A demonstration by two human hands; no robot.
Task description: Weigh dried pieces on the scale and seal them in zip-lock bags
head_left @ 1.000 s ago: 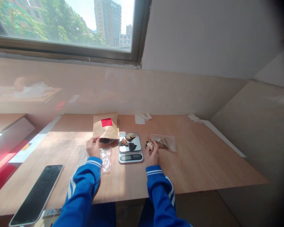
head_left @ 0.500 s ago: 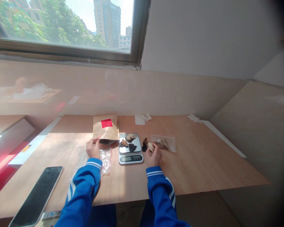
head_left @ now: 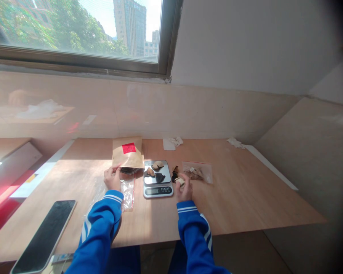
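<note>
My left hand pinches the open lower edge of a brown paper bag with a red label; dark contents show at its mouth. Beside the bag stands a kitchen scale. On its plate lie a pale piece, a brown one and a black one, all dried and curled. To the right of the scale, my right hand has its thumb and fingers closed around a pale dried piece. Darker dried pieces sit just beyond those fingertips.
A clear zip bag with dried pieces lies right of the scale. Another clear bag is under my left wrist. A large phone rests at the left front. White paper and crumpled tissue lie along the back edge.
My right hand has drawn slightly towards me and left, with the pale piece lower and tilted in its fingers. My left hand stays at the paper bag.
</note>
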